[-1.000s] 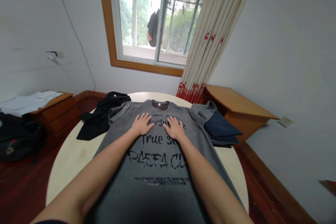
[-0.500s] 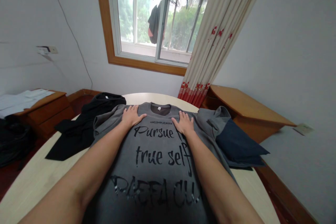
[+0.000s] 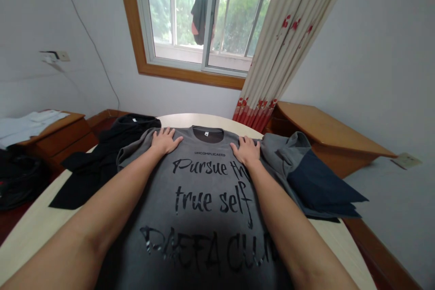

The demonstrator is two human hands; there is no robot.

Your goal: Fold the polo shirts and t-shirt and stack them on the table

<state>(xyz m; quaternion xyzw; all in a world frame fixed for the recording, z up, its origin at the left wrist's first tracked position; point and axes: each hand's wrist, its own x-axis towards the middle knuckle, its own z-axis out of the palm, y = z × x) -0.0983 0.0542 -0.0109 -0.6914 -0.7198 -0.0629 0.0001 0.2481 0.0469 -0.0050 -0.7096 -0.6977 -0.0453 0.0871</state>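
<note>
A dark grey T-shirt (image 3: 204, 181) with black lettering lies spread front side up, its collar at the far side. My left hand (image 3: 166, 140) rests flat on the cloth near the left shoulder, fingers stretched out and apart. On the other side of the collar, my right hand (image 3: 246, 149) lies flat near the right shoulder, its fingers spread too. The left sleeve reaches over a black garment. At the right, the other sleeve lies bunched against folded dark navy clothing (image 3: 316, 181). My forearms cover parts of the shirt's sides.
The shirt lies on a pale round table (image 3: 37, 240). Black clothing (image 3: 88, 172) is on its left side. A wooden cabinet (image 3: 64, 138) with papers stands at the left, and a wooden desk (image 3: 333, 133) at the right. A curtain (image 3: 268, 63) hangs by the window.
My hands have moved apart across the shirt, the left one outward to the left and the right one to the right. More lettering shows between them. The view has tipped slightly downward.
</note>
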